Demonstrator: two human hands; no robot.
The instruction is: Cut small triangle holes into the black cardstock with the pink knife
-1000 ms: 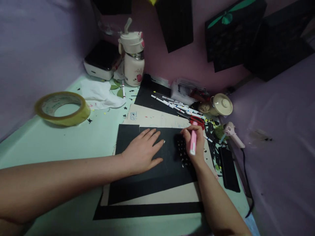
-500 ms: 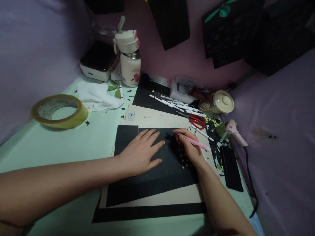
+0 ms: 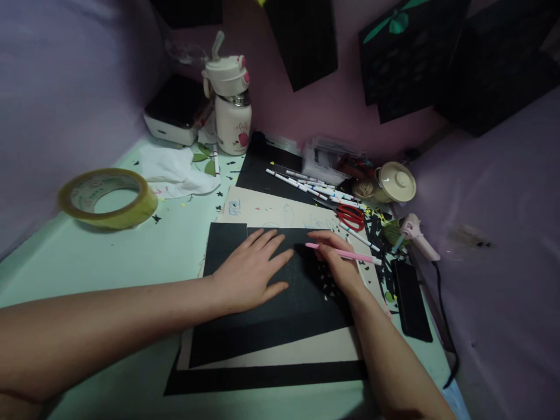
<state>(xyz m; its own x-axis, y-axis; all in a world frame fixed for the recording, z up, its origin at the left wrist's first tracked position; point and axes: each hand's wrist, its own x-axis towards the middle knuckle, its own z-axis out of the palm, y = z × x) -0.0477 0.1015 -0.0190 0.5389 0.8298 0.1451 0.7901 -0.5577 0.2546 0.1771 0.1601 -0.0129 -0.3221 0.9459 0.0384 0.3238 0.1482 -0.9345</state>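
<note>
Flat on a sheet of black paper point(image 3: 262, 329) lies my left hand point(image 3: 251, 271), fingers spread. My right hand point(image 3: 339, 262) rests at the sheet's right side, closed around a pink pen point(image 3: 350, 255). The pen lies nearly level, one end pointing left over the paper and its white end to the right. Beside and below my right hand, small pale cut-out bits point(image 3: 327, 286) are scattered on the black sheet. Under it are a cream sheet point(image 3: 317, 350) and another black sheet point(image 3: 266, 379). Faint marks show on the paper between my hands.
Red-handled scissors point(image 3: 350, 217) and several white markers point(image 3: 312, 185) lie beyond the paper. At right are a glue gun point(image 3: 420, 236), its cord and a black phone point(image 3: 411, 300). A tape roll point(image 3: 107, 219), tissue point(image 3: 175, 172) and white bottle point(image 3: 234, 125) stand at left.
The pink pen has turned in my right hand to lie more level, its left end now reaching further left. My left hand stays in place.
</note>
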